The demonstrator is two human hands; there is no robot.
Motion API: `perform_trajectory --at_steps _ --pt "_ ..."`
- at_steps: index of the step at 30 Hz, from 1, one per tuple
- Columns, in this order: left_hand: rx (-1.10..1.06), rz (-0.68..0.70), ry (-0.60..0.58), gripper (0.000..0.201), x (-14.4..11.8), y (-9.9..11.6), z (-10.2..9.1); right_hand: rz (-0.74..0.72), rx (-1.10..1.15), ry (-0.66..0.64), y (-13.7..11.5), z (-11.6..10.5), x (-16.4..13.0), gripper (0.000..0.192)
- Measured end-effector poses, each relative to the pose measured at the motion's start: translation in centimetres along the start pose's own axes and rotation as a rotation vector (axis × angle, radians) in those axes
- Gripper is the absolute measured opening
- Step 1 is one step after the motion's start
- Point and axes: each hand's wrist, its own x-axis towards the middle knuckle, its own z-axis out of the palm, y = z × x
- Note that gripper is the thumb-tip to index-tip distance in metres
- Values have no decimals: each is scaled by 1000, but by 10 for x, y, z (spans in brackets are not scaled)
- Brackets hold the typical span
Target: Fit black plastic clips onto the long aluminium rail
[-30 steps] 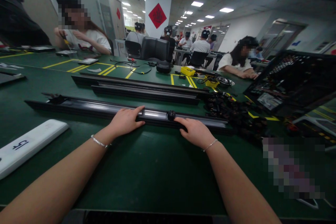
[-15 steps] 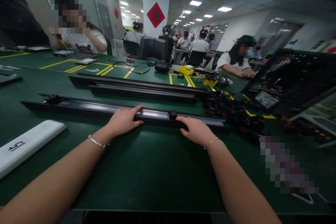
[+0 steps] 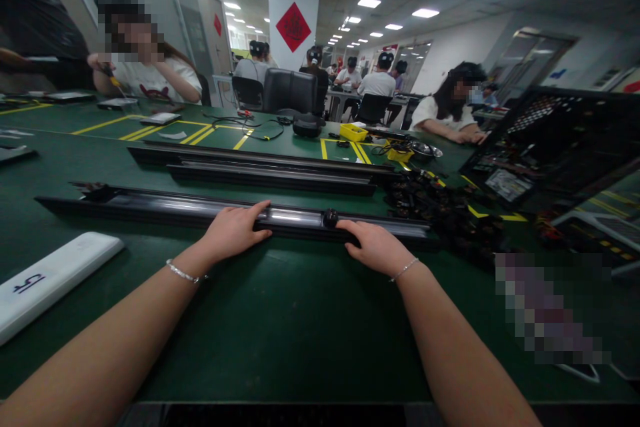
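Note:
A long black metal rail with a shiny inner channel lies across the green table in front of me. My left hand grips it left of its middle, thumb on the near side and forefinger stretched over the channel. On the right part of the rail, my right hand rests with its thumb at the near edge. Its forefinger reaches to a small round black part seated in the channel and seems to touch it. The other fingers of both hands are partly hidden.
Behind lie two more black rails. A heap of small black parts sits at the right, near an open black case. A white elongated object lies at the left. Beyond are yellow bins and seated people.
The view has shifted slightly. Both hands stay in nearly the same places on the rail, and the small black part has not visibly moved along it.

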Motion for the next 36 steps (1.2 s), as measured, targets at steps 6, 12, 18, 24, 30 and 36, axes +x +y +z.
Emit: perform_trajectory --at_steps 6,12,18,24,30,36 --pt "7 -6 -5 69 0 0 0 -2 11 23 7 0 -2 44" --pt "0 9 14 69 1 -2 4 -3 15 15 11 -2 -5 45" --pt "-7 17 27 69 0 -3 4 -6 19 -3 11 -4 -6 45" --pt "-26 17 48 70 1 -4 6 2 36 7 13 -3 -5 43" --pt "-44 -9 37 69 1 -3 6 -1 54 23 18 -6 -7 39" --pt "-37 -13 31 67 1 -2 5 -7 47 13 20 -8 -7 40"
